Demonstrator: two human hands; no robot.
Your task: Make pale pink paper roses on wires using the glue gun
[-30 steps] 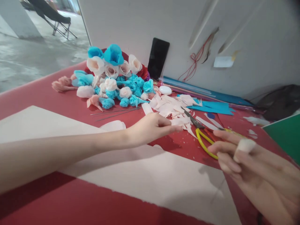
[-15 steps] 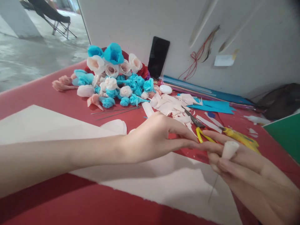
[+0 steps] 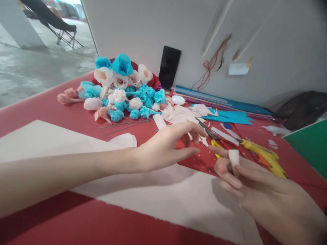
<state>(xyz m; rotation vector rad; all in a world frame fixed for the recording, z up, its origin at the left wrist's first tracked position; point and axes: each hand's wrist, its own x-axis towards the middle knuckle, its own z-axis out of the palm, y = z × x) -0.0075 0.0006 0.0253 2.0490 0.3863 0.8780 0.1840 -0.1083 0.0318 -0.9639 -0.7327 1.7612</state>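
Note:
Between the thumb and fingers of my right hand is a small rolled white paper flower bud, flared at its top. A thin wire hangs faintly below that hand. My left hand hovers over the table with fingers apart and nothing in them, a short gap from the right fingertips. Under both hands lies a large pale paper sheet. Cut white petals rest just behind my left wrist. Scissors with yellow handles lie beyond my right fingers, which partly cover them.
Blue, white and pink paper flowers are heaped at the back left of the red table. A yellow glue gun lies at the right, near paper scraps and blue strips. A black phone leans against the wall.
My left hand has drawn back to the left, away from my right fingers, and its fingers have spread. My right hand has shifted slightly left, with the bud now more upright.

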